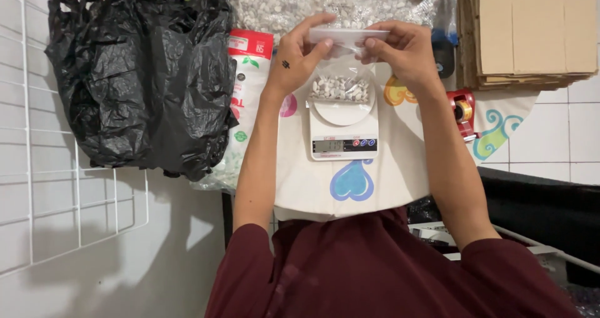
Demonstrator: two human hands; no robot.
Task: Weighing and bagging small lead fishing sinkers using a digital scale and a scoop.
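Head view. At the far left a white wire rack [75, 187] stands over the tiled floor; beside it a crumpled black plastic bag [140, 80] sits off the table's left edge, with a tall white pouch with a red top [249, 80] leaning just right of it. Left hand [299, 59]: thumb and forefinger pinched together on the left end of the small clear bag [347, 37]. Below the hands, a white digital scale [344, 127] stands at mid-table on the patterned tablecloth [400, 168]. The bag's lower part, filled with small pale beads [340, 88], rests on the pan. Right hand [403, 52]: fingers clamped on the bag's right end. Judgement: portion filled and being weighed; top appears folded, closure not yet confirmed. A red tape dispenser [461, 109] sits untouched near the right edge. Flattened cardboard [531, 34] is stacked at the far right corner.
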